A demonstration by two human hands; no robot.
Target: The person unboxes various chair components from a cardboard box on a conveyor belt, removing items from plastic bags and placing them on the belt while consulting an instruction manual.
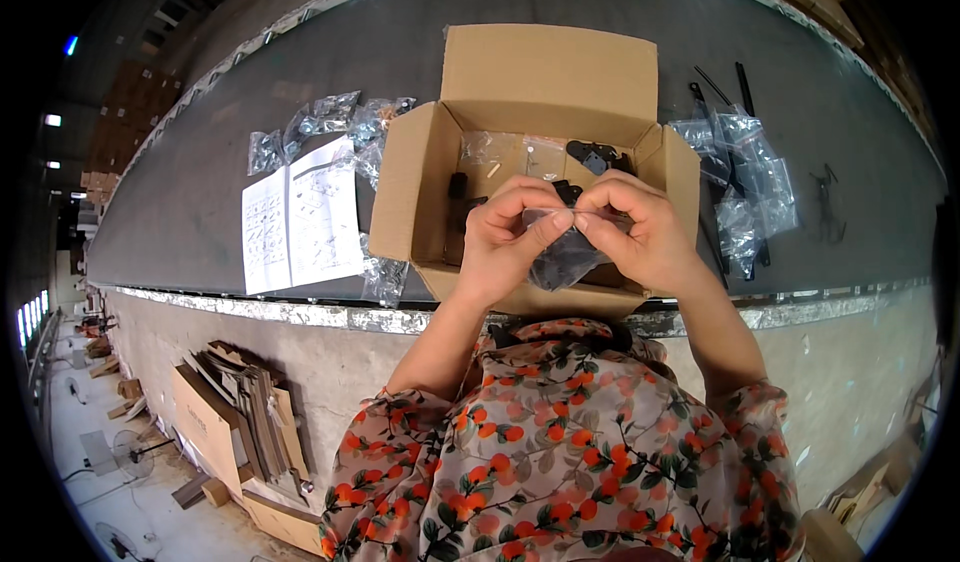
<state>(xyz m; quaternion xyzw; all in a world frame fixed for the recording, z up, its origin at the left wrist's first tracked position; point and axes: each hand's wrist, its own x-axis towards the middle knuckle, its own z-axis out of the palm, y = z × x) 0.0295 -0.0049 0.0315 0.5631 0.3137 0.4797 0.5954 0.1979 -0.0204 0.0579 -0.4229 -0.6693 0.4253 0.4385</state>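
Note:
A small clear plastic bag (562, 260) with dark contents hangs between my two hands, over the near side of an open cardboard box (550, 67). My left hand (507, 242) pinches the bag's top edge between thumb and fingertips. Right beside it, my right hand (640, 230) grips the same edge, thumbs almost touching. Inside the box lie black parts (598, 156), a small clear bag (543, 156) and a little light-coloured piece (493, 171). What exactly the held bag contains is too dark to make out.
Left of the box an instruction sheet (302, 217) with drawings lies among bags of hardware (330, 114). On the right are clear bags (765, 177), black rods (744, 90) and thin dark wire-like pieces (828, 207). Flattened cardboard (240, 412) leans below the dark work surface (165, 202).

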